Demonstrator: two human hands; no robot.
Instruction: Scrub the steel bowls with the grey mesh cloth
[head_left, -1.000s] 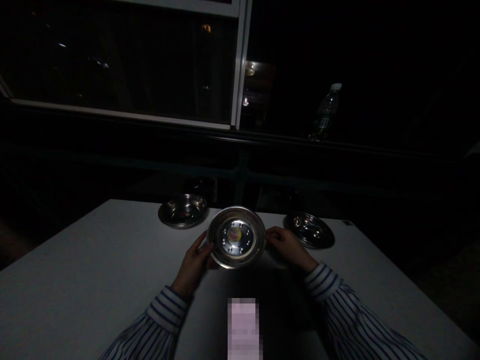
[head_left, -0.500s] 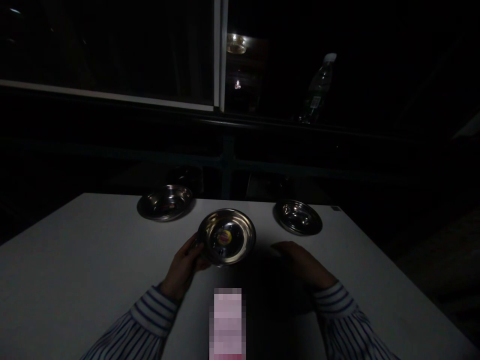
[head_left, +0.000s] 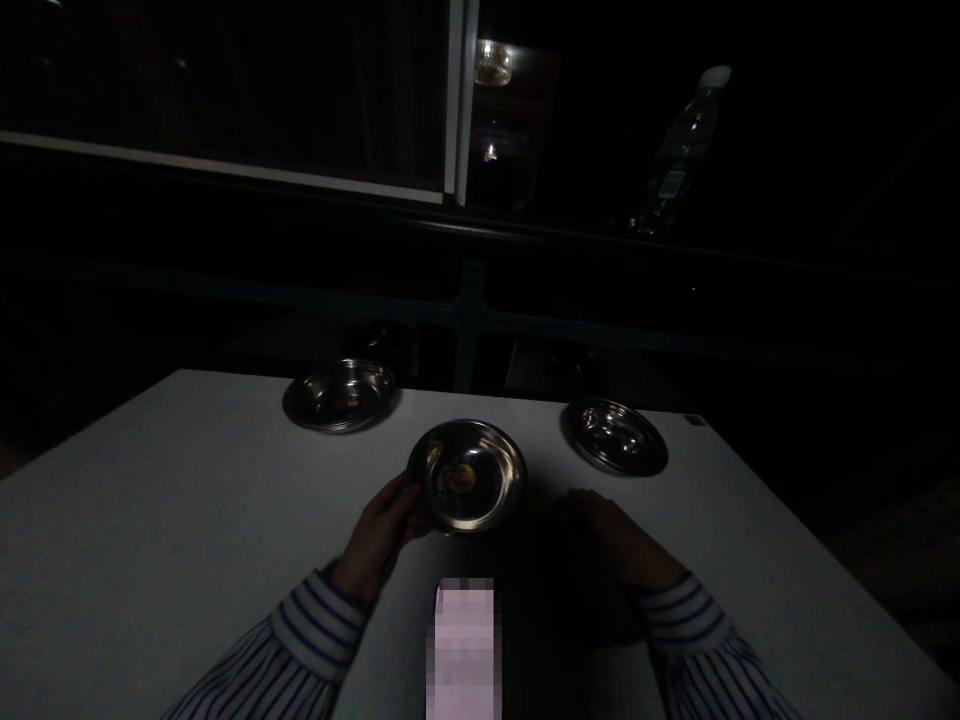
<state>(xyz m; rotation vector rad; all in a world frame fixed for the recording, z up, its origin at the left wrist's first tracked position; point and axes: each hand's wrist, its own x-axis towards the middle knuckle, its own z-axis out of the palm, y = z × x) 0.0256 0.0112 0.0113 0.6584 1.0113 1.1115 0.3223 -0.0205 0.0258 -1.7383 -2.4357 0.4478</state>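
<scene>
My left hand (head_left: 382,535) grips the left rim of a shiny stainless steel bowl (head_left: 491,500), thumb at the edge and fingers beneath. The bowl is tilted toward me, with a round yellow and red sticker on its inner bottom. To its right, apart from it, my right hand (head_left: 622,535) hovers in shadow; its partly visible fingers stretch leftward, and nothing shows in them. Farther back stand two more steel bowls, the left bowl (head_left: 337,398) and the right bowl (head_left: 616,438).
All the bowls are at the white table (head_left: 225,500). A lit, pixelated, phone-like screen (head_left: 465,650) lies at the near edge. Beyond the table are a dark ledge, a window frame (head_left: 457,100) and a plastic bottle (head_left: 682,150). The light is very dim.
The view has shifted slightly, moving most things a little to the right. The bowl in my left hand is tilted somewhat differently, and my right hand stays apart from it.
</scene>
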